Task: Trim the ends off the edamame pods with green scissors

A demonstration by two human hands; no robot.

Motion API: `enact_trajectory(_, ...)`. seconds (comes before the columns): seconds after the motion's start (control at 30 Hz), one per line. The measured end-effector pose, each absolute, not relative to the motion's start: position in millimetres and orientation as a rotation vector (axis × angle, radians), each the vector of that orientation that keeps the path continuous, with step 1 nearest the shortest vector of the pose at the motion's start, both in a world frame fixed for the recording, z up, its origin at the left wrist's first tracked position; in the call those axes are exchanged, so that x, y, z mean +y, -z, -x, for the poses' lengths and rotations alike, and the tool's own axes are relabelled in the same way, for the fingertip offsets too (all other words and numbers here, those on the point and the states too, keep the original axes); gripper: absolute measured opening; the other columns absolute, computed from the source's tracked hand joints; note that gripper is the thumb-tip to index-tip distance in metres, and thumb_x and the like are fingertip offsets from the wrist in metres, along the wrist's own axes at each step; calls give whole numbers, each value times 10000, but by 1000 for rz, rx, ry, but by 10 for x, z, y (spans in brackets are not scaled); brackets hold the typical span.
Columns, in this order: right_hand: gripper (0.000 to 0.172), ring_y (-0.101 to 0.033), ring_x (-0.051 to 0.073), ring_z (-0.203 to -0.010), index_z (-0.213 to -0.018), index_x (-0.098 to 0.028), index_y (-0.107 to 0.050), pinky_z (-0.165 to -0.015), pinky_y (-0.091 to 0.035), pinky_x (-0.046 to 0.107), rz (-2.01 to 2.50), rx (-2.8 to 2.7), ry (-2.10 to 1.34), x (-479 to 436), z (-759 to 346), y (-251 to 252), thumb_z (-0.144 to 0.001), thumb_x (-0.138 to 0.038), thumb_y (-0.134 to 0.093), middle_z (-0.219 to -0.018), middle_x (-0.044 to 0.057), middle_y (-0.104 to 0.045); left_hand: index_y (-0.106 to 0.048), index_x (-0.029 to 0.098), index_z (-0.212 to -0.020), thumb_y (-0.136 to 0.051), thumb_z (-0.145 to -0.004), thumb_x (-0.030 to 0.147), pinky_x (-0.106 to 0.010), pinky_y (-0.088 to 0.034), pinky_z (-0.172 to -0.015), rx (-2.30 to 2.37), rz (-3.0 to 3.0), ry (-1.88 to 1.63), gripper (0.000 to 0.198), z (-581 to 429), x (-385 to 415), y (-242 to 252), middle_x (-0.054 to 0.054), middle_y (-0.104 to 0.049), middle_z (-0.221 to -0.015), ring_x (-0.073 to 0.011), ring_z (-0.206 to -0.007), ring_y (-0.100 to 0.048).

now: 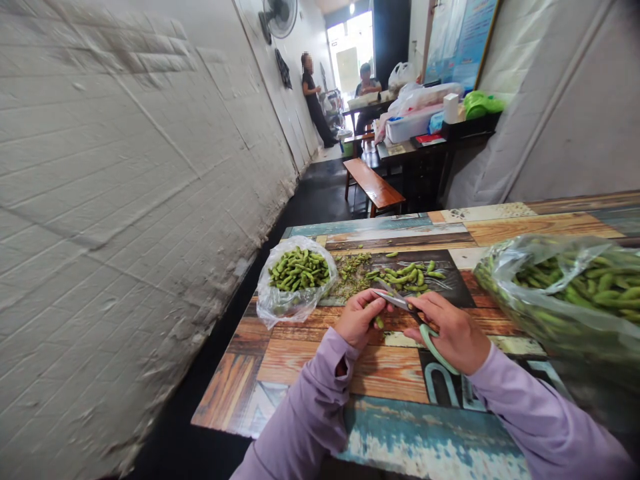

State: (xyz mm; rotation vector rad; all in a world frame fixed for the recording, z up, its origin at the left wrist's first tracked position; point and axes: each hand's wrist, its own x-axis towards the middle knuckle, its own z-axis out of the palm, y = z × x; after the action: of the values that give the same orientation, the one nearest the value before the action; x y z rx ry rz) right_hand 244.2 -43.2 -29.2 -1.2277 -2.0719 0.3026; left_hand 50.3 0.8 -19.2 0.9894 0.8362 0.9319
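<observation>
My right hand (453, 330) grips a pair of scissors (431, 347) with pale green handles, blades pointing left. Pinched in my left hand (359, 319) is an edamame pod (379, 323), right by the blade tips. Just beyond the scissors lies a loose heap of edamame pods (413, 275) on the table. To its left are small trimmed bits (353, 273) in a scattered pile. A clear plastic bag (270, 303) with pods inside stands left of that pile. On the right sits a larger clear bag (505, 293), filled with many more pods.
The patchwork-patterned table (310, 367) runs beneath everything. A white brick-textured wall (125, 220) rises at the left. Farther off stand a wooden bench (374, 183) and a side table (465, 137) loaded with boxes and bags. Two people are at the back near the doorway.
</observation>
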Motion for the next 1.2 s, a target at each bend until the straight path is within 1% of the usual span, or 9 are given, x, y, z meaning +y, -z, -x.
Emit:
enact_trajectory(0.23,408,-609,199,-848,-1194,-224,-525,-724,-526,320,1217,-2089,-329,-440,-2440,285,-806,-325,-603,-1008,82,-596,-616,143,-819,-767,-630,378,-145,-307,-423,810,-1014,-974,337,-534,-28,193,-22,-619,-675,-98,-621,-560)
enact_trajectory(0.43,368,-604,189,-838,-1173,-217,-535,-710,-521,301,1203,-2092,-343,-447,-2434,271,-818,-304,-579,-991,74,-601,-565,161,-874,-728,-669,429,-150,-265,-365,796,-1034,-917,374,-544,-31,236,10,-607,-630,-47,-448,-452)
enact_trajectory(0.6,372,-604,183,-828,-1191,-213,-515,-706,-515,294,1209,-2131,-345,-446,-2445,279,-833,-303,-564,-976,71,-595,-545,166,-849,-731,-662,426,-156,-240,-352,801,-1021,-901,370,-545,-35,242,37,-564,-586,-36,-406,-390)
enact_trajectory(0.67,370,-608,181,-818,-1191,-214,-520,-692,-514,290,1221,-2133,-331,-446,-2450,284,-836,-308,-563,-975,72,-599,-554,162,-825,-730,-661,425,-157,-261,-377,801,-1038,-908,356,-538,-25,229,37,-549,-576,-42,-429,-405)
enact_trajectory(0.8,369,-622,183,-813,-1185,-230,-545,-691,-515,294,1227,-2125,-306,-443,-2460,288,-828,-317,-571,-989,68,-620,-586,133,-728,-745,-646,408,-169,-355,-499,793,-1160,-946,328,-509,26,207,24,-527,-587,-59,-534,-462)
enact_trajectory(0.87,367,-629,187,-806,-1182,-226,-553,-689,-516,299,1231,-2134,-313,-442,-2467,292,-828,-324,-568,-989,65,-625,-594,125,-702,-752,-633,407,-179,-368,-521,809,-1196,-947,330,-491,54,220,21,-525,-597,-62,-546,-464)
enact_trajectory(0.97,358,-634,186,-777,-1172,-216,-564,-664,-518,296,1243,-2157,-330,-434,-2480,321,-838,-344,-556,-976,63,-624,-598,126,-708,-743,-628,439,-178,-327,-456,871,-1173,-914,354,-468,74,265,23,-536,-590,-48,-482,-439)
enact_trajectory(1.07,346,-636,194,-821,-1157,-219,-572,-699,-520,300,1254,-2142,-278,-415,-2491,372,-845,-365,-545,-998,66,-627,-594,131,-738,-741,-613,470,-170,-250,-375,934,-1094,-864,390,-454,64,282,38,-535,-563,-20,-379,-381)
enact_trajectory(1.2,363,-632,182,-793,-1152,-209,-567,-677,-512,290,1306,-2128,-224,-373,-2515,396,-836,-388,-558,-980,64,-630,-587,127,-775,-754,-588,480,-141,-181,-340,914,-953,-927,433,-401,56,197,50,-516,-582,3,-360,-344)
